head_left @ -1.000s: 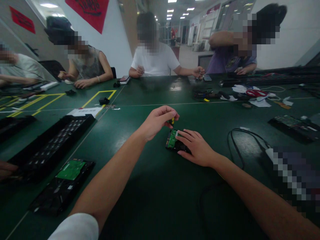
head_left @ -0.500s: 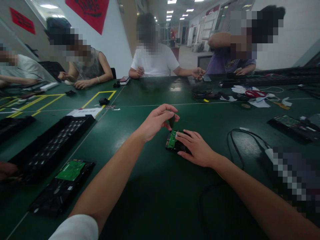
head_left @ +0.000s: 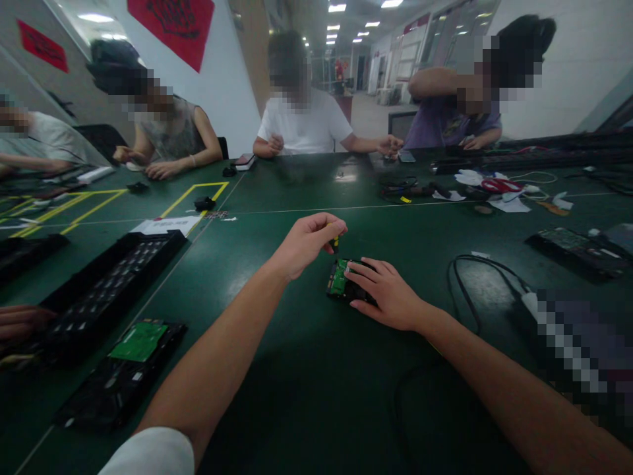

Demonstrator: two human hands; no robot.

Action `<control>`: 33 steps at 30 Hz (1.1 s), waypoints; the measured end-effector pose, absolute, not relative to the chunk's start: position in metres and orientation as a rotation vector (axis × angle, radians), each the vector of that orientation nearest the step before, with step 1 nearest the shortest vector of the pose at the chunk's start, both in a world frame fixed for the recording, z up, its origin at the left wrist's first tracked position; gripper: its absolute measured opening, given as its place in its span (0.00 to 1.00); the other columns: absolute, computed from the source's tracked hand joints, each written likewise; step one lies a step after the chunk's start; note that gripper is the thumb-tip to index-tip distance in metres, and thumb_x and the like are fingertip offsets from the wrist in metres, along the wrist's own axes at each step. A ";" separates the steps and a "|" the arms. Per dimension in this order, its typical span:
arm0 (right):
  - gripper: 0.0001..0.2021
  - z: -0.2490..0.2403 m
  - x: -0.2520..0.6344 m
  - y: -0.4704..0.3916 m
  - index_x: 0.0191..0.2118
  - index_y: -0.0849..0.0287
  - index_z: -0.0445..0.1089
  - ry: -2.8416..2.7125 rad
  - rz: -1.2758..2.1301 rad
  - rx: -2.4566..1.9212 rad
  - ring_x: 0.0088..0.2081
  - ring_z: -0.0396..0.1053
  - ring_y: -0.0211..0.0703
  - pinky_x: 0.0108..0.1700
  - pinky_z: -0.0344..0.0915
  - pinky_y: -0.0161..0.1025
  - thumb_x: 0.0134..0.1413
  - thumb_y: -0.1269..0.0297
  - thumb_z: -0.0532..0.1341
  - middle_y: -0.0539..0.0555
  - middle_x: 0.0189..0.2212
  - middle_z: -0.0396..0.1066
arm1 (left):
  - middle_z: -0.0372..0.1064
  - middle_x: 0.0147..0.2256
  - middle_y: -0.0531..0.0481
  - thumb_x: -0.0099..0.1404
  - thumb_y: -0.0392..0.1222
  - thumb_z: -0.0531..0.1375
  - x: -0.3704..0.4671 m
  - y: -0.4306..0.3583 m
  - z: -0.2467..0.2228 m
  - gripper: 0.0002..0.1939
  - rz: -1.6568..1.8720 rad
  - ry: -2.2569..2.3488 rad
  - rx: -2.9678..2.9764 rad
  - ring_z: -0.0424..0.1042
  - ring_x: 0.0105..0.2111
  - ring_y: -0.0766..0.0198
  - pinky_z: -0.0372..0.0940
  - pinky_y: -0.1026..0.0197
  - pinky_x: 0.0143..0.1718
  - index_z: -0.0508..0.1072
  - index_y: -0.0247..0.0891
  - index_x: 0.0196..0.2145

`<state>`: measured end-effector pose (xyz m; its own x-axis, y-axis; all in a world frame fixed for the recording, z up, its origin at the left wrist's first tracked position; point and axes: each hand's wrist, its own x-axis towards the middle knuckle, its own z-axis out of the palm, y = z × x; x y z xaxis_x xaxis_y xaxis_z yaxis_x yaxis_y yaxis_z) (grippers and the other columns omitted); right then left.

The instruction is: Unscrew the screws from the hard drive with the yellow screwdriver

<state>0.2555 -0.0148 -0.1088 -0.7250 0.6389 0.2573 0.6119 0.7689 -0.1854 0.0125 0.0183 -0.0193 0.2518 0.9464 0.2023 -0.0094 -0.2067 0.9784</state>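
Observation:
Near the middle of the green table lies a hard drive (head_left: 338,280) with a green circuit board facing up. My left hand (head_left: 313,243) is closed around a small black and yellow screwdriver (head_left: 335,245), held upright over the drive's far edge; whether its tip touches a screw is too small to tell. My right hand (head_left: 388,291) lies over the right part of the drive, fingers spread, covering much of it.
A second drive (head_left: 140,340) with a green board lies at the left, beside a long black tray (head_left: 113,284). A person's hand (head_left: 24,324) is at that tray. Black cables (head_left: 462,290), a blurred-out device and electronics lie right. Several people sit opposite.
The fingers of my left hand have closed in around the screwdriver, whose yellow part now shows. The other person's hand at the left tray has come further into view.

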 end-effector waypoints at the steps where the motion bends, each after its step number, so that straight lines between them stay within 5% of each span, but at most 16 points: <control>1: 0.31 -0.109 0.255 -0.015 0.73 0.51 0.61 -2.655 0.125 -0.964 0.72 0.53 0.69 0.68 0.53 0.69 0.70 0.47 0.59 0.60 0.73 0.58 | 0.75 0.37 0.48 0.66 0.51 0.67 0.012 0.019 -0.020 0.12 1.159 0.928 1.489 0.69 0.32 0.66 0.65 0.64 0.31 0.80 0.38 0.35; 13: 0.31 -0.109 0.255 -0.015 0.73 0.51 0.60 -2.657 0.126 -0.954 0.72 0.53 0.69 0.68 0.54 0.69 0.71 0.47 0.58 0.60 0.72 0.59 | 0.73 0.38 0.48 0.69 0.51 0.65 0.011 0.016 -0.018 0.15 1.073 0.859 1.608 0.71 0.36 0.64 0.68 0.65 0.31 0.80 0.39 0.46; 22: 0.31 -0.108 0.255 -0.015 0.72 0.53 0.61 -2.667 0.117 -0.966 0.72 0.53 0.69 0.69 0.53 0.68 0.70 0.47 0.59 0.60 0.73 0.58 | 0.78 0.43 0.43 0.70 0.48 0.64 0.014 0.011 -0.014 0.12 1.063 0.780 1.431 0.76 0.42 0.59 0.70 0.63 0.32 0.71 0.38 0.44; 33: 0.32 -0.108 0.255 -0.014 0.73 0.54 0.60 -2.684 0.132 -0.976 0.72 0.52 0.69 0.69 0.53 0.67 0.71 0.46 0.58 0.60 0.73 0.57 | 0.73 0.42 0.47 0.70 0.49 0.63 0.011 0.018 -0.019 0.12 1.100 0.883 1.547 0.71 0.40 0.63 0.68 0.65 0.34 0.81 0.39 0.41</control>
